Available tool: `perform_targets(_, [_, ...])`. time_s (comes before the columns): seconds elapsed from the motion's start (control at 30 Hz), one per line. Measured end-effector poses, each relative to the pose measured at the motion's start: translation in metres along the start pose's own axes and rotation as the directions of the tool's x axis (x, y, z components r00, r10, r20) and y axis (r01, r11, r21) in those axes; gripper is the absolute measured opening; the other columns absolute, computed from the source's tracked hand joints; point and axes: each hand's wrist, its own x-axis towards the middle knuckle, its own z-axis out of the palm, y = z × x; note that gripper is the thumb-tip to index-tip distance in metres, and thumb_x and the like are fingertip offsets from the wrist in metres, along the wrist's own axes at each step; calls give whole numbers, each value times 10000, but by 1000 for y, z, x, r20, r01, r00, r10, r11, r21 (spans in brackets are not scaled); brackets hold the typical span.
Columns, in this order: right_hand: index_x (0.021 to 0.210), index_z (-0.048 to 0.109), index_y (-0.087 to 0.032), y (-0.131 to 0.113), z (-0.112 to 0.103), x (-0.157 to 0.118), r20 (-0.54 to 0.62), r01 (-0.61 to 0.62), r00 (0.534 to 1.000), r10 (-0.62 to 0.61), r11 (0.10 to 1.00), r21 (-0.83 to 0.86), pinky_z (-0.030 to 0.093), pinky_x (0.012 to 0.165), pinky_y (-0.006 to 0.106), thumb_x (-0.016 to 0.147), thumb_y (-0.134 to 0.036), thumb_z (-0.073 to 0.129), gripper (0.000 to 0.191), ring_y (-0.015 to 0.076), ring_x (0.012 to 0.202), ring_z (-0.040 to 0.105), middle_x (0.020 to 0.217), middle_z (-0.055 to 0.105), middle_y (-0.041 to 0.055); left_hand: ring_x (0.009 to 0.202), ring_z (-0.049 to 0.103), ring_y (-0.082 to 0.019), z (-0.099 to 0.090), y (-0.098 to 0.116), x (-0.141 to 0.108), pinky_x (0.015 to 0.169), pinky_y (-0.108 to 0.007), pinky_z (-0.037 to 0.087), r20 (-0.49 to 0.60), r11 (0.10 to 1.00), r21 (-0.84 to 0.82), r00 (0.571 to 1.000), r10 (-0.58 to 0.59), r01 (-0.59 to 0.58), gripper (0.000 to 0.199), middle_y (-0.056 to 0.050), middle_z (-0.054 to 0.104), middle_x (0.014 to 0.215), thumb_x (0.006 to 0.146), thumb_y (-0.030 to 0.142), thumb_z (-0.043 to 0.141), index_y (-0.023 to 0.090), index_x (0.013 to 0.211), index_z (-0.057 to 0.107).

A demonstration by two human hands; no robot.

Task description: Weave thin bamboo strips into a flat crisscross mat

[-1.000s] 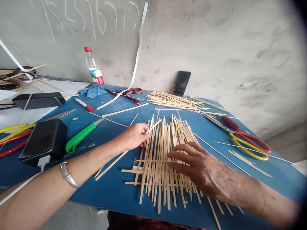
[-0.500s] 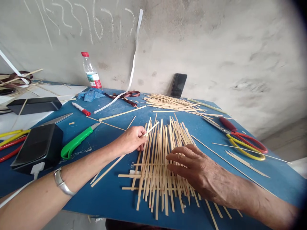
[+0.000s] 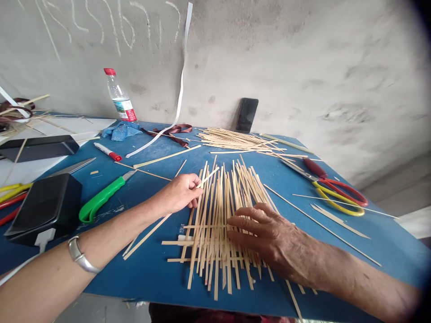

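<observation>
My left hand [image 3: 180, 194] pinches a thin bamboo strip [image 3: 209, 176] at the upper left of a flat, loosely interlaced mat of bamboo strips [image 3: 210, 229]. A silver bangle [image 3: 79, 253] circles my left wrist. My right hand [image 3: 266, 237] lies over the mat's right half with its fingers spread, pressing on the strips and hiding those beneath it. A long loose strip [image 3: 148, 235] lies under my left forearm.
The blue work board [image 3: 144, 278] holds a green utility knife [image 3: 101, 199], red-and-yellow-handled scissors [image 3: 336, 193], a black box [image 3: 43, 208], and a pile of loose strips [image 3: 235, 141]. A plastic bottle [image 3: 119, 96] and a phone [image 3: 247, 115] stand against the concrete wall [image 3: 303, 58].
The whole scene has shifted left and up in the view as the head moved. Both hands stay in about the same place on the mat, and the left hand keeps its strip.
</observation>
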Motion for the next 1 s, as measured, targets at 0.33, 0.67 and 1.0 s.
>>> perform_targets(0.33, [1365, 490, -176, -1, 5, -3, 4, -13, 1000, 13, 1000, 1, 347, 1029, 475, 972, -187, 451, 395, 272, 1239, 438, 1354, 555, 108, 466, 612, -112, 1, 1, 2, 407, -175, 427, -12, 1000, -3, 1000, -19, 19, 41, 40, 621, 568, 826, 204, 545, 172, 817, 521])
perform_targets(0.67, [1314, 547, -219, 12, 4, -16, -120, -33, 992, 40, 998, 58, 336, 1015, 488, 918, -116, 416, 430, 268, 1275, 404, 1349, 570, 78, 448, 587, -93, 2, 8, -2, 400, -162, 408, -17, 998, -28, 998, -57, 57, 47, 62, 591, 541, 848, 183, 543, 163, 826, 506])
perform_targets(1.0, [1289, 547, -159, 6, 10, -4, -86, -16, 996, 19, 999, 31, 323, 998, 484, 968, -204, 448, 339, 283, 1192, 455, 1280, 606, 116, 453, 604, -106, 1, 4, 0, 400, -170, 417, -18, 999, -13, 999, -42, 42, 32, 45, 611, 552, 836, 180, 536, 168, 811, 520])
